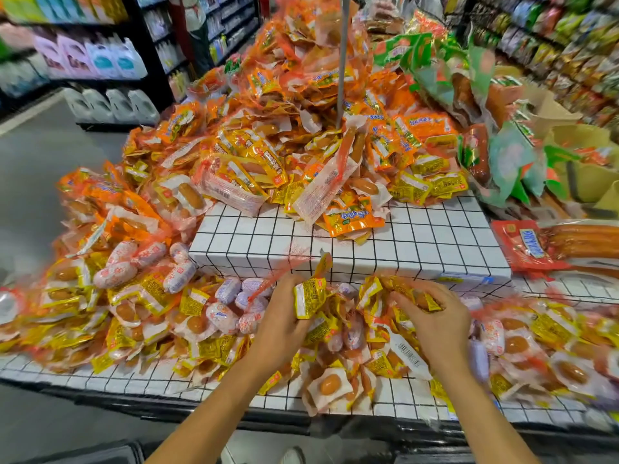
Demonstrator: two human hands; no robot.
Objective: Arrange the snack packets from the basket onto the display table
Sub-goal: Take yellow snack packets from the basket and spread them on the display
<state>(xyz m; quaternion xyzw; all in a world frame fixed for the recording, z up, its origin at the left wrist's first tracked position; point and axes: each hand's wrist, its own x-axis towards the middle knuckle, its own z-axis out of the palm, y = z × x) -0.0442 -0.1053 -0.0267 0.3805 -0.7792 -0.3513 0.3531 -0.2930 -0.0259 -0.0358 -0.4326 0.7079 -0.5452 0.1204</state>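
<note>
My left hand (284, 316) grips a bunch of small yellow snack packets (310, 296) and a red mesh net bag (268, 284) above the lower tier of the display table (140, 376). My right hand (435, 316) grips more yellow packets (398, 289) just to the right. Both hands hover over a layer of yellow and white sausage packets (201, 316) spread on the white grid-patterned table. A large heap of orange packets (284, 112) covers the raised tier (418, 242) behind. No basket is visible.
A grey pole (342, 58) rises from the heap. Green packets (469, 78) and red sausage packs (536, 246) lie to the right. Store shelves (93, 58) stand at left and far right. A grey aisle floor (33, 182) runs at left.
</note>
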